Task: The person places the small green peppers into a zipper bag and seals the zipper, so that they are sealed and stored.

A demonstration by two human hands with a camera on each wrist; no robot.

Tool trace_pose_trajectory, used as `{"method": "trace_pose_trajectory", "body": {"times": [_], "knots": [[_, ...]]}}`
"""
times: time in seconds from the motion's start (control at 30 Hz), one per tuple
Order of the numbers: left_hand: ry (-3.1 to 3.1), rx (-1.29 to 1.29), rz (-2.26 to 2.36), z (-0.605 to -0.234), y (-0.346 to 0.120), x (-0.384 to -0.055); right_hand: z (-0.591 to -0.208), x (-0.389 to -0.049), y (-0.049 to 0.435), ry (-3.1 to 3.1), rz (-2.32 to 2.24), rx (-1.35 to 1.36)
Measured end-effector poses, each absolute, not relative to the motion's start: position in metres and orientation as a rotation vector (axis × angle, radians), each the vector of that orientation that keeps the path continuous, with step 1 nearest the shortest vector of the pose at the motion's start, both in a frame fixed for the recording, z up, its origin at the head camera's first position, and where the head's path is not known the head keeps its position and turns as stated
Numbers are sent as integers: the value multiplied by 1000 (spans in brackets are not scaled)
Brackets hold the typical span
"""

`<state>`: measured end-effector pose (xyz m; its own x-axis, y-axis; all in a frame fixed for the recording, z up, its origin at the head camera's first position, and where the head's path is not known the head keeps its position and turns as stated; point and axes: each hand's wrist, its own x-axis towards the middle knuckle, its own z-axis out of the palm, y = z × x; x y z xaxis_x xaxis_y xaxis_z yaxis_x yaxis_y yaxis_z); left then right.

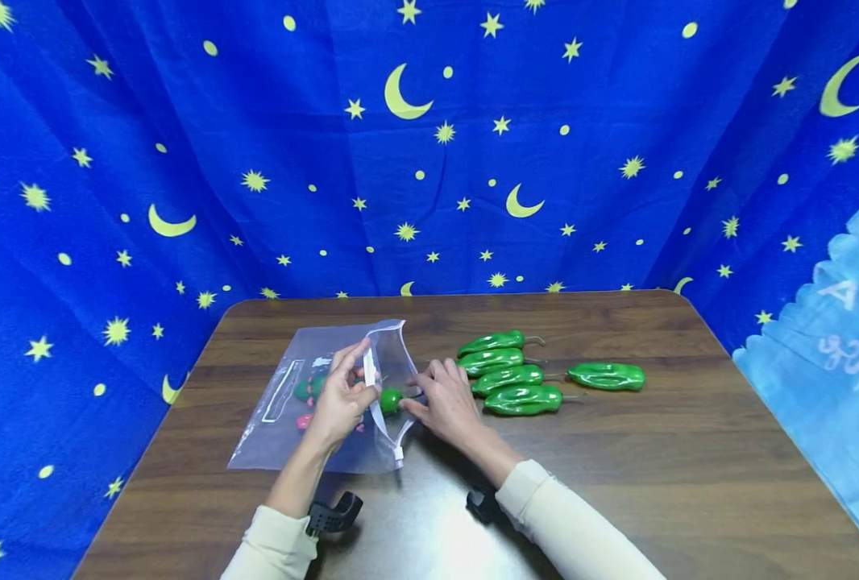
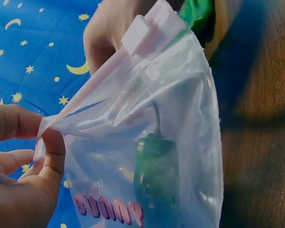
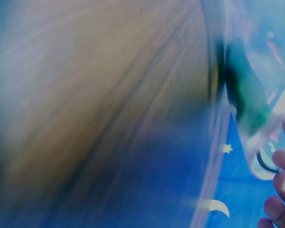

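Note:
My left hand [image 1: 338, 403] pinches the rim of a clear zip bag [image 1: 277, 447] between thumb and fingers, keeping its mouth apart. Lying just inside that mouth is a green pepper [image 1: 390, 401], its stem towards my right hand [image 1: 447, 403]. The right fingers are spread loosely round the stem end, and contact with the stem is unclear. Another pepper [image 1: 306, 390] shows through the film deeper in the bag. In the left wrist view, a green pepper [image 2: 155, 175] shows through the bag [image 2: 194, 133] beside pink lettering. The right wrist view is largely blurred; fingertips [image 3: 282, 190] show at its right edge.
Several green peppers [image 1: 524, 400] lie in a stack just right of my right hand, stems pointing right. A single pepper [image 1: 607, 376] lies further right. The bag's white slider [image 1: 399, 455] is at its near corner. A blue star-patterned curtain [image 1: 429, 201] surrounds the wooden table [image 1: 654, 475].

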<state>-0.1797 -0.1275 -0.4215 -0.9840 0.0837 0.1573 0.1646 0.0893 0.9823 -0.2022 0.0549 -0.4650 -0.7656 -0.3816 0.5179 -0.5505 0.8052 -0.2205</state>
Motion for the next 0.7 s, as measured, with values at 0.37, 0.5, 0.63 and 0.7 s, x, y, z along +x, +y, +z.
{"method": "trace_pose_trajectory", "body": {"times": [0.37, 0.5, 0.63, 0.7], "knots": [[-2275, -248, -2063, -423, -131, -181, -460, -193, 102, -2464, 645, 654], [-2284, -245, -2054, -423, -130, -181, -459, -190, 122, -2459, 658, 610], [-2301, -239, -2023, -423, -129, -181, -458, -186, 141, -2465, 671, 551], [-2308, -236, -2007, -423, -129, -181, -458, -184, 149, -2475, 676, 528]]}}
